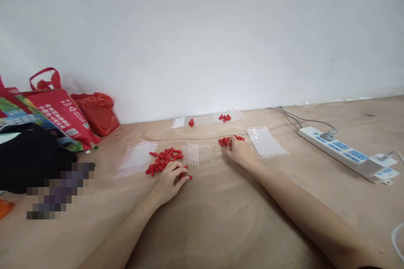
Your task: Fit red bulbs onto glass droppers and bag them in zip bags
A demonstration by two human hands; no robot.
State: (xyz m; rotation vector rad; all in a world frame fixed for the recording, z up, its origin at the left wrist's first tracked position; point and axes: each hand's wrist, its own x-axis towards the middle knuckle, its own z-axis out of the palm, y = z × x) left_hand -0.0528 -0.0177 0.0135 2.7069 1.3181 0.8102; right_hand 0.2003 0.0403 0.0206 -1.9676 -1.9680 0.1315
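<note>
My left hand (172,180) rests at the near edge of a heap of small red bulb-shaped pieces (164,157). Its fingers are curled, with a red piece (186,176) at the thumb and fingertips. To the right of the heap lies a row of thin, clear sticks or tubes (199,155), side by side. Beyond the row's right end, my right hand (240,150) has its fingers pinched together at a short line of red pieces (224,141). What sits between those fingertips is hidden.
Clear plastic bags lie left (137,157) and right (267,142). Nearer the wall are more sticks (203,121) and red pieces (225,117). A white power strip (344,151) with cables stands right. Red bags (94,111) and a black cloth item (34,155) are left.
</note>
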